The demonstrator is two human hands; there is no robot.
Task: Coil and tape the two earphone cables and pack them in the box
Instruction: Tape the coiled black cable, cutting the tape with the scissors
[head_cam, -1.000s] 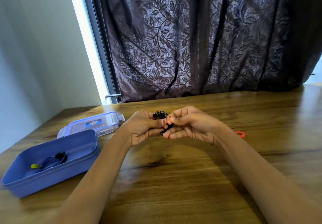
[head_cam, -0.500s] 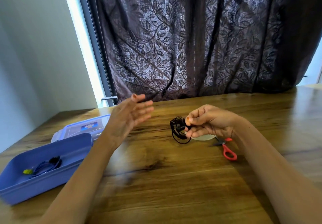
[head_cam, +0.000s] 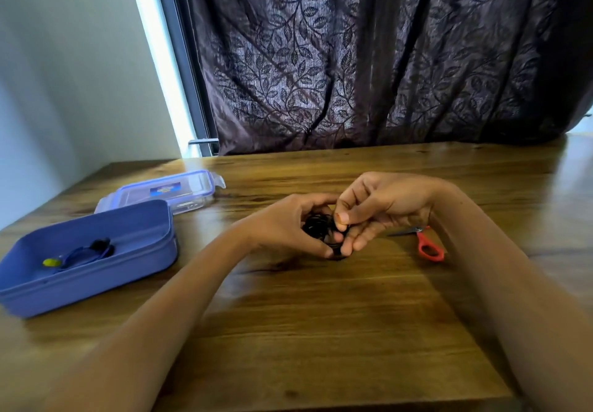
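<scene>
From the head camera, both hands meet over the middle of the wooden table. The left hand curls its fingers and thumb round a black earphone cable wound into a small coil, cupping it from the nine o'clock side. The right hand closes in from three o'clock, its thumb and fingers pinching the coil's right edge. The coil sits just above the tabletop, or perhaps touching it; the hands hide its underside. Whether any tape lies under the fingertips cannot be told, since the bundle is dark and half covered. Out at nine o'clock from the hands, well apart from them, stands the open blue box. Inside it lies a blue earphone cable, already bundled, with a dark earbud end towards the box's middle and a yellow-green piece at its left end. Just behind the box, at about ten o'clock from the hands, its clear lid with blue rim lies flat on the wood. At three o'clock, beside the right wrist, lie red-handled scissors, blades pointing towards the hands. A dark leaf-patterned curtain hangs along the table's far edge at twelve o'clock.
</scene>
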